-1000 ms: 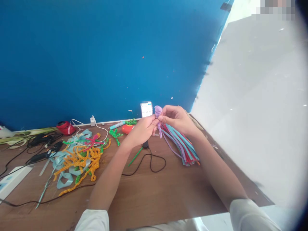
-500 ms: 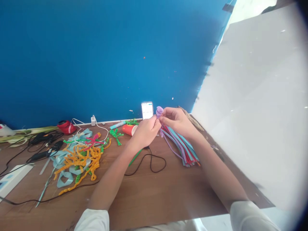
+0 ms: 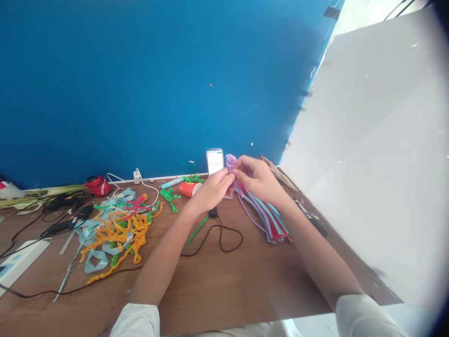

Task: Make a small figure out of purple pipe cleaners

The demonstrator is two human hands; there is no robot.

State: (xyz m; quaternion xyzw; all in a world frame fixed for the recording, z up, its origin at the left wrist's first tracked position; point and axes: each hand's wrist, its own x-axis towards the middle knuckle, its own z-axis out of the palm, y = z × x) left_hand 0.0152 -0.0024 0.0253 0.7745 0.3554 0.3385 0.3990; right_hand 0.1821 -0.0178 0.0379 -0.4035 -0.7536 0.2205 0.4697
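Observation:
Between both hands is a purple pipe cleaner (image 3: 230,161), wound into a small bundle that sticks up above the fingers. My left hand (image 3: 213,187) is closed around its lower part, thumb toward the right. From the other side, my right hand (image 3: 257,178) pinches it with thumb and forefinger. The fingertips of both hands nearly meet and cover part of the winding. Under my right hand and forearm lies a bunch of pipe cleaners (image 3: 273,224) in purple, blue and red. Just behind the hands a lit phone (image 3: 214,160) leans upright.
Orange pipe cleaners (image 3: 131,229) lie tangled with light blue ribbon (image 3: 96,262) on the left of the table (image 3: 224,290). A red cup (image 3: 188,188), green pipe-cleaner figure (image 3: 170,199) and black cable (image 3: 220,238) are nearer the middle. A white power strip (image 3: 23,262) sits far left.
The fingers have shifted slightly around the purple pipe cleaner, and its wound top tilts a little to the left. My left hand has turned slightly. Both hands keep their hold.

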